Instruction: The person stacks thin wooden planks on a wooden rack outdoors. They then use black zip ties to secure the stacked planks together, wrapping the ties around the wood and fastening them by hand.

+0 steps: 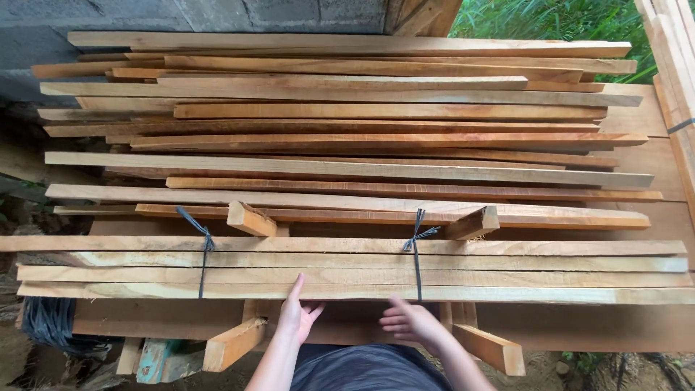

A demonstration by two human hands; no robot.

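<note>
L hand is open, fingers straight and close together, fingertips up against the near edge of the bundle of slats; it touches the wood but grips nothing. R hand is half open w/ fingers loosely curled, just below the same edge near the right black tie; it's a bit blurred, so can't tell if it touches the wood, and it holds nothing. The bundle lies crosswise at the near side of the table, long pale slats strapped by that tie and a left black tie, its ends reaching almost both picture sides. Behind it two short wood blocks prop up the next layer, then a big loose pile of planks runs back to a grey block wall. Open room is mostly on the near side, betw. the table edge and the person. Under the edge, angled wooden braces stick out L and R of the hands. A black coil hangs at far left.
</note>
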